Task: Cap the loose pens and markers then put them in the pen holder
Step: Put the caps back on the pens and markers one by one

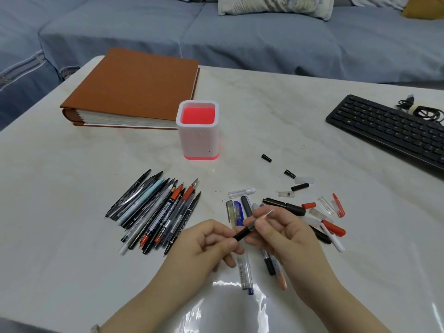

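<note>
Pinching a clear cap (264,214) between thumb and forefinger, the right hand (288,234) holds it in line with the upper end of a black pen (241,234). The left hand (211,239) grips the lower part of that pen, fingers curled round the barrel. The cap's mouth meets the pen's end; whether it is pushed fully home cannot be told. Both hands hover just above the table (72,188), close together, the pen slanting between them.

Directly beneath the grip lie a clear pen with a blue tip (245,272) and an orange pen (280,276), partly hidden by the right wrist. Just beyond the fingertips sit a blue cap (237,212) and a grey one beside it. To the right of the grip loose caps (319,212) are scattered, red, clear, white and black, with two small black caps (266,158) farther out. To the left of the grip a heap of uncapped pens (153,212) lies side by side, tips pointing away from the person.

Well beyond the grip and slightly left stands the pen holder (198,140), white with a red inside and red base, upright, with nothing showing above its rim. Behind it lies a brown album (134,85). Far to the right is a black keyboard (384,126) with a coiled cable (420,109) behind. A blue sofa (240,37) runs past the table's far edge.
</note>
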